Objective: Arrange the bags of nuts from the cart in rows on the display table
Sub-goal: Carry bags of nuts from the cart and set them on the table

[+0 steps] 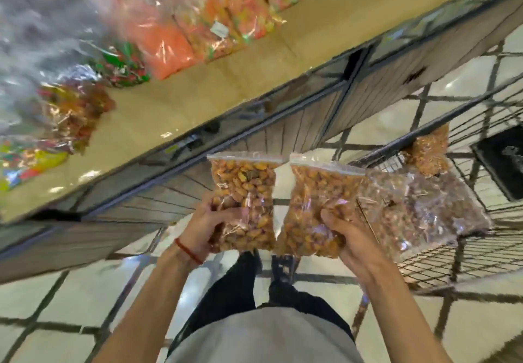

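Above the tiled floor, one bag of nuts point(243, 201) (clear, zip-top) pinched in each hand's closed fingers point(223, 207).

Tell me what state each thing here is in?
Left hand: gripping a sealed nut bag, held in the air.
Right hand: gripping a second sealed bag.
Cart: more bags inside.
Display table: sweet packs at back, front strip bare.

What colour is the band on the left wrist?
Red, a thin band just below the left hand; the head view shows it.
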Available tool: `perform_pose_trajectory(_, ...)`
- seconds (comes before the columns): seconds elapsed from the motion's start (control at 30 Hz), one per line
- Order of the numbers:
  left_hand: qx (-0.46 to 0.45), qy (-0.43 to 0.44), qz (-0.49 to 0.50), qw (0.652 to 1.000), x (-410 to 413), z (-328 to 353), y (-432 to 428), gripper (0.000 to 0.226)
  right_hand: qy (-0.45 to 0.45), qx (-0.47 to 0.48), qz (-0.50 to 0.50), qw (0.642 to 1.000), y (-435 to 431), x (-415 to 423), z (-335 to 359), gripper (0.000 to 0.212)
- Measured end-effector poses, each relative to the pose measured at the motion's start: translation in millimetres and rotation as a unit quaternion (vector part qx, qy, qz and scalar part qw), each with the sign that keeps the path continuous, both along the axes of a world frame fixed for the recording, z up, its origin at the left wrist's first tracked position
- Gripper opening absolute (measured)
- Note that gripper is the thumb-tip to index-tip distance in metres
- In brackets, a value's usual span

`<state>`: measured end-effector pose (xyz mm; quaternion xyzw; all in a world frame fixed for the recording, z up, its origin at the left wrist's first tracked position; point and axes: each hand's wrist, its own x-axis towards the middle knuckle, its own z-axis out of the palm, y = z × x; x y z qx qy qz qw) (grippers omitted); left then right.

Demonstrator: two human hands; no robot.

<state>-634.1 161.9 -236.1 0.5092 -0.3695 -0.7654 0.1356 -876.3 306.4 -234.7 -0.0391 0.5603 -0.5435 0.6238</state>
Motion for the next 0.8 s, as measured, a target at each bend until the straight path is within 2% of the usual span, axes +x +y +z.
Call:
perform_pose_trajectory(0.1, -0.004, -0.004, 0.07, 0.998, 46.7, 5.1, 18.8, 0.085, -0.005, -0.006, 0.041, 0.999, -22.7, 25.6, 9.8, 0.041)
perform_pose_trajectory(0.2, -0.012, -0.012, 0.132, 0.991, 93.1, 9.8, 29.0, 0.103, 0.015, -0.011, 0.116, 0.993, -49.9, 59.5, 18.1, 0.029)
perform_pose_trajectory(0.27, -0.023, -0.017, 0.169, 0.985, 124.5, 10.4, 31.2, 0.115, 0.035, -0.021, 0.157, 0.987, -68.4, 87.7, 23.1, 0.031)
perform_pose_trajectory(0.4, -0.036, -0.014, 0.238, 0.971, 191.5, 13.9, 30.4, 0.117, 0.067, -0.047, 0.241, 0.967, -107.4, 154.9, 27.6, 0.038)
perform_pose_trajectory(0.5, -0.034, 0.0, 0.285, 0.958, 250.6, 18.9, 23.7, 0.11, 0.082, -0.053, 0.273, 0.957, -134.6, 212.9, 26.9, 0.06)
perform_pose_trajectory(0.57, -0.036, 0.011, 0.312, 0.949, 294.1, 21.4, 13.4, 0.095, 0.09, -0.045, 0.287, 0.953, -152.4, 255.4, 28.7, 0.075)
perform_pose_trajectory(0.63, -0.042, 0.016, 0.33, 0.943, 338.2, 24.9, 0.6, 0.084, 0.092, -0.039, 0.294, 0.95, -170.1, 300.3, 30.4, 0.07)
perform_pose_trajectory(0.8, -0.056, 0.012, 0.343, 0.937, 443.5, 36.1, -34.2, 0.073, 0.096, -0.051, 0.322, 0.941, -220.0, 412.1, 40.8, 0.053)
